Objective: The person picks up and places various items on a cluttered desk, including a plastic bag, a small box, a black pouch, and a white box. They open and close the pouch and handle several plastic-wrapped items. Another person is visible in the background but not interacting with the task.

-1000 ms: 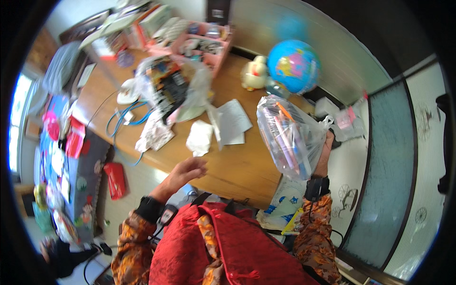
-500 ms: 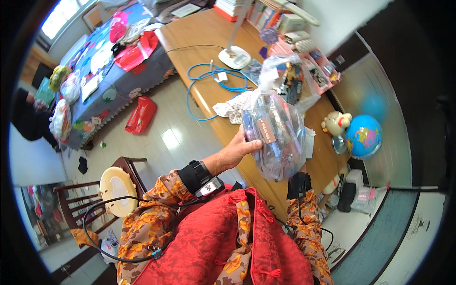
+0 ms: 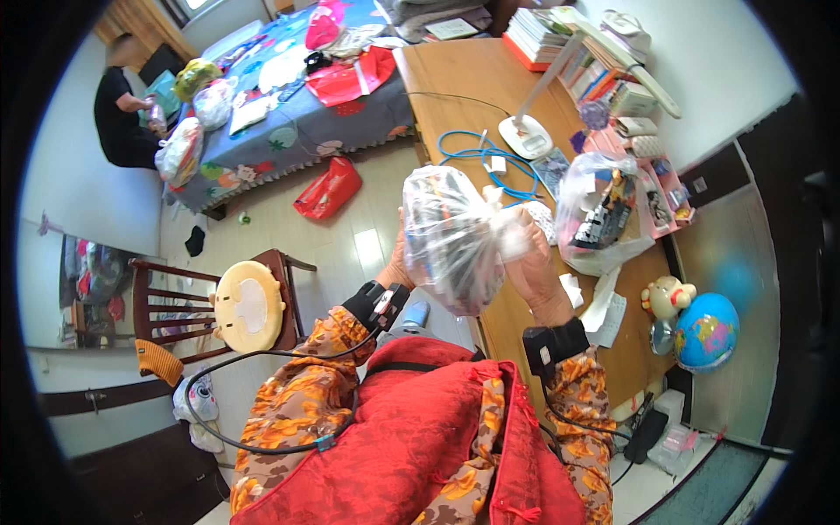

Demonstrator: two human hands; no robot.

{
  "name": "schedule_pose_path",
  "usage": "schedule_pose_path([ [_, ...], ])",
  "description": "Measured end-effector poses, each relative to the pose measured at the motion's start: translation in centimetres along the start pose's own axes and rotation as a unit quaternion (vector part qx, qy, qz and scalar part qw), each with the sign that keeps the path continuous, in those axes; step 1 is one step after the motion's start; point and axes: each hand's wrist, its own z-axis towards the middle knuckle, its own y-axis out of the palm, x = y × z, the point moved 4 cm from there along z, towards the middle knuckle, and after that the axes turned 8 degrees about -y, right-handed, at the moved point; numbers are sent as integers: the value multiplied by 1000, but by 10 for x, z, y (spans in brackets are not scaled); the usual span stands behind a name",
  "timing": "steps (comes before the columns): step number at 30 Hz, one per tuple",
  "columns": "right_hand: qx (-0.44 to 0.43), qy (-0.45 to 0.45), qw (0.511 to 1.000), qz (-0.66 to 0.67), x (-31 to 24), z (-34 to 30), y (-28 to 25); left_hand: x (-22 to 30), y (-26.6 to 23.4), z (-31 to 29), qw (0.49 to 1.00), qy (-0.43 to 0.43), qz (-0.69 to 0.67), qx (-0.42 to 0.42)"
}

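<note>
A clear plastic bag (image 3: 448, 249), packed with what look like pens, is held up in front of me at the desk's near edge. Its gathered neck is pinched in my right hand (image 3: 535, 273), so the plastic is drawn tight in folds. My left hand (image 3: 397, 261) supports the bag's left side; its fingers are mostly behind the bag. Just right of my right hand, another clear bag (image 3: 577, 188) with black and coloured pieces stands on the wooden desk (image 3: 464, 79). White papers (image 3: 602, 311) lie close by my right wrist.
A blue cable (image 3: 455, 157) is coiled by a white desk lamp (image 3: 525, 136). At the desk's right stand a globe (image 3: 707, 332) and a bear figurine (image 3: 668, 296). A chair (image 3: 179, 306) is at left, a red bag (image 3: 329, 189) on the floor. Another person (image 3: 122, 114) sits by the bed.
The bag has moved left and turned, its neck now gathered in my right hand, which was hidden before. My view has swung left, bringing the seated person into sight.
</note>
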Motion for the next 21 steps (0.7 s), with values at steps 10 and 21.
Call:
schedule_pose_path([
  [10, 190, 60, 974, -112, -35, -107, -84, 90, -142, -80, 942, 213, -111, 234],
  [21, 394, 72, 908, -125, -66, -250, -178, 134, -213, -223, 815, 376, -156, 412],
])
